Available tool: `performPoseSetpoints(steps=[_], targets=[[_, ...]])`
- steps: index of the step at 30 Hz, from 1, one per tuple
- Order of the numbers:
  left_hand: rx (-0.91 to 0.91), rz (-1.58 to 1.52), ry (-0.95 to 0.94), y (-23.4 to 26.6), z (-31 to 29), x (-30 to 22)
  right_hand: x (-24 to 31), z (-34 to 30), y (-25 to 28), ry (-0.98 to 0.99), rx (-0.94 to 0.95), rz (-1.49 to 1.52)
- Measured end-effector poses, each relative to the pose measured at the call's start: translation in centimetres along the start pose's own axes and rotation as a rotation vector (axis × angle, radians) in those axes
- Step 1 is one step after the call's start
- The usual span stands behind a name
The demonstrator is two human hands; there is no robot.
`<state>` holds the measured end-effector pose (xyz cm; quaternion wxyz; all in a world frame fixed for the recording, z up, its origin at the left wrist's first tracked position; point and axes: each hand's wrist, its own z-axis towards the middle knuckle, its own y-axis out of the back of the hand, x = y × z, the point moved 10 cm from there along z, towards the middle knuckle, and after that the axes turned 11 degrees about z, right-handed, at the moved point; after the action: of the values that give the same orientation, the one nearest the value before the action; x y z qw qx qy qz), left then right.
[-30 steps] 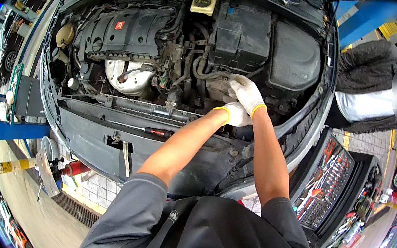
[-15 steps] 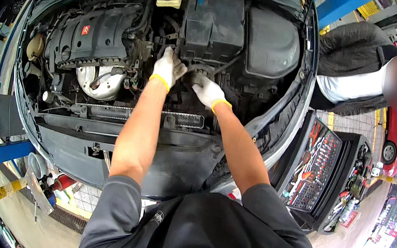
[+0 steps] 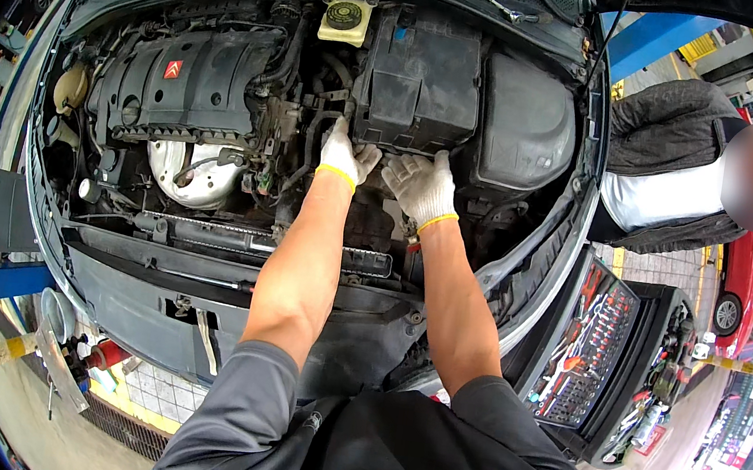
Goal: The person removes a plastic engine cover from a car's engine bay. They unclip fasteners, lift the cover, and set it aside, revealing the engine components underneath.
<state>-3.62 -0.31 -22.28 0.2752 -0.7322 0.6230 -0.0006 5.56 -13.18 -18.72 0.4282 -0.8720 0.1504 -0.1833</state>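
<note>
Both my hands wear white knit gloves with yellow cuffs, in the middle of a car's engine bay. My left hand (image 3: 347, 155) is at the lower left front corner of a black plastic box (image 3: 423, 84), beside dark hoses (image 3: 316, 132). One finger points up and the thumb side lies apart to the right. Against the box's lower front edge is my right hand (image 3: 423, 187), fingers spread and partly stretched upward. Some fingertips of both hands are hidden at the box's edge. No tool shows in either hand.
Left of the box lies a black engine cover (image 3: 183, 76); a yellowish reservoir (image 3: 345, 20) stands behind. To the right is a rounded black cover (image 3: 529, 122). A ratchet (image 3: 511, 10) rests near the windscreen. A tool tray (image 3: 586, 343) and another person (image 3: 671, 164) are at the right.
My right hand has come up to the box's front edge and its fingers have spread. My left hand has shifted toward the box's lower corner. The whole view has moved slightly.
</note>
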Motion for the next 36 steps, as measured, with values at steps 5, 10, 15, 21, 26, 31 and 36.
performPoseSetpoints(steps=[5,10,15,21,26,31,36], targets=[[0.051,-0.063,0.031,-1.5,0.5,1.2,0.9,0.5,1.0,0.075,-0.095,0.106],[0.085,-0.122,-0.001,-1.3,0.8,1.2,0.9,-1.0,0.6,0.062,-0.183,0.152],[0.027,-0.095,0.012,-2.4,0.0,2.0,2.2,0.0,1.4,0.072,-0.112,0.151],[0.097,-0.046,-0.093,0.8,3.2,1.4,0.1,-0.6,-0.8,0.042,-0.108,0.158],[0.072,-0.094,-0.054,-2.0,0.3,3.0,1.5,0.9,2.1,0.041,-0.038,0.21],[-0.03,-0.126,-0.079,-2.4,-1.1,2.2,1.7,1.7,3.1,0.059,-0.106,0.12],[-0.082,-0.163,-0.114,-0.5,-0.5,2.5,1.0,-0.5,2.0,0.125,-0.235,0.08]])
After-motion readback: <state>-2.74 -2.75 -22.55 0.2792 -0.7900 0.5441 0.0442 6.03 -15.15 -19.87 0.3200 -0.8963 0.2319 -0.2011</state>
